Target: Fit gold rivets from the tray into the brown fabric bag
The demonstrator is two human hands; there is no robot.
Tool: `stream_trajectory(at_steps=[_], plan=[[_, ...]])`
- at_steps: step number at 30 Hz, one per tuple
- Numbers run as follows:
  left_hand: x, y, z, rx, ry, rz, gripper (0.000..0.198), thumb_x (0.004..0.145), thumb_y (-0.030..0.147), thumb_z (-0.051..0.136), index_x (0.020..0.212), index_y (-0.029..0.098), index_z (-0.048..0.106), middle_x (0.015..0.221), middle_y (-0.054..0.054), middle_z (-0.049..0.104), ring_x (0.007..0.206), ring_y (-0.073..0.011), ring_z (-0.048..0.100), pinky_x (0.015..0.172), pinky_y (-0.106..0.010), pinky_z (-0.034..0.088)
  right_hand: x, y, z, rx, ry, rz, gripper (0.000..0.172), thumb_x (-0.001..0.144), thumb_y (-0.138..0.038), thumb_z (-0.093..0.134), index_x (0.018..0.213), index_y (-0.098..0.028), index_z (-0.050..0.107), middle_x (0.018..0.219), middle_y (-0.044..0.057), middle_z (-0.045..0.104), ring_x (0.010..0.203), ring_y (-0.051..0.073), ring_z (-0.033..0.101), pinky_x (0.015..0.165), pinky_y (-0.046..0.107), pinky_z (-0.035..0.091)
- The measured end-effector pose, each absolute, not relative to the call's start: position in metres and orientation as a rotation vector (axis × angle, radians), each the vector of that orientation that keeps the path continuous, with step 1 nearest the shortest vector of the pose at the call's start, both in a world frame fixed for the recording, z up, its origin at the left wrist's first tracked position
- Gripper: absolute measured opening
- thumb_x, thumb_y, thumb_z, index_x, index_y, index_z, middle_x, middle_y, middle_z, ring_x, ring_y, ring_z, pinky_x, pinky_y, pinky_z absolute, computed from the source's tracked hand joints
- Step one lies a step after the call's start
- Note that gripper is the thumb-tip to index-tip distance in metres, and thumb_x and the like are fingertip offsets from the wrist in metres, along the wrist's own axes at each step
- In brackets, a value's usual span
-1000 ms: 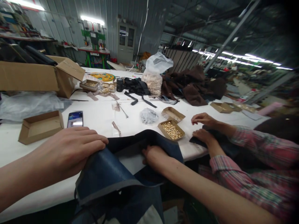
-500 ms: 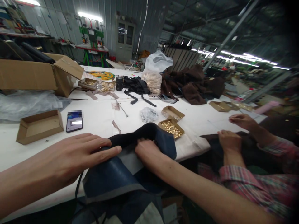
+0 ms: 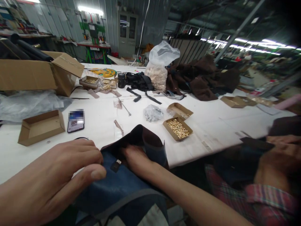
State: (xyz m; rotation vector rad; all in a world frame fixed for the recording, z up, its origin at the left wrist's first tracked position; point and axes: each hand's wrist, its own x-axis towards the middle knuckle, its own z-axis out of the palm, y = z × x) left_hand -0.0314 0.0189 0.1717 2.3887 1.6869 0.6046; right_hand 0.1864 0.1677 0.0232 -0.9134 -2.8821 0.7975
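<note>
While a person's bare right hand (image 3: pixel 135 158) is inside the opening of a dark-blue, grey-edged piece of pliable material (image 3: pixel 131 180) at the near edge of a white tabletop (image 3: pixel 211 125), its grip hidden and impossible to tell, the left hand (image 3: pixel 75 166), fingers curled and thumb apart, is at the material's left side; whether it pinches the edge is unclear. Beyond sits a shallow brown cardboard box (image 3: pixel 169 132) of small gold-coloured pieces (image 3: pixel 178 128).

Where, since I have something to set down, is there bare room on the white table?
The widest patch lies right of the box of gold-coloured parts, though small strips lie toward the front. A smaller one lies between the smartphone and the narrow brown strip. The far side is crowded, from carton to brown fabric.
</note>
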Motion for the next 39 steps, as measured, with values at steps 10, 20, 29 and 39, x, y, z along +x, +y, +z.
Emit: stream_trajectory(at_steps=[10,20,29,39], plan=[[0.013,0.068,0.121,2.198,2.142,0.141,0.032,0.107,0.044,0.066,0.136,0.031,0.066,0.128,-0.011,0.061,0.101,-0.0330,0.072,0.075,-0.042,0.052,0.183,0.180,0.007,-0.913,-2.521,1.290,0.014,0.097,-0.009,0.068,0.096,-0.016,0.080,0.108,0.006,0.082,0.098,0.019,0.075,0.080,0.027,0.048],[0.017,0.080,0.096,1.770,2.147,0.074,0.034,0.110,0.046,0.055,0.083,0.026,0.062,0.086,-0.005,0.066,0.084,-0.0282,0.068,0.074,-0.041,0.041,0.189,0.169,0.023,-0.946,-2.388,1.384,0.026,0.100,-0.016,0.059,0.081,-0.018,0.076,0.091,0.005,0.079,0.090,0.021,0.071,0.075,0.031,0.042],[0.017,0.069,0.097,1.734,2.206,-0.205,0.012,0.095,0.016,0.057,0.094,0.028,0.062,0.088,-0.004,0.072,0.081,-0.0314,0.070,0.069,-0.040,0.026,0.206,0.165,0.006,-1.098,-2.487,1.364,0.014,0.094,-0.014,0.066,0.089,-0.022,0.076,0.094,0.003,0.078,0.096,0.022,0.073,0.080,0.029,0.044],[0.013,0.069,0.061,1.578,2.160,0.518,0.031,0.099,0.046,0.071,0.087,0.024,0.052,0.109,-0.004,0.072,0.084,-0.0218,0.063,0.073,-0.036,0.041,0.221,0.163,0.017,-1.145,-2.572,1.285,0.019,0.101,-0.016,0.058,0.102,-0.027,0.073,0.107,0.002,0.078,0.103,0.023,0.071,0.088,0.032,0.045]])
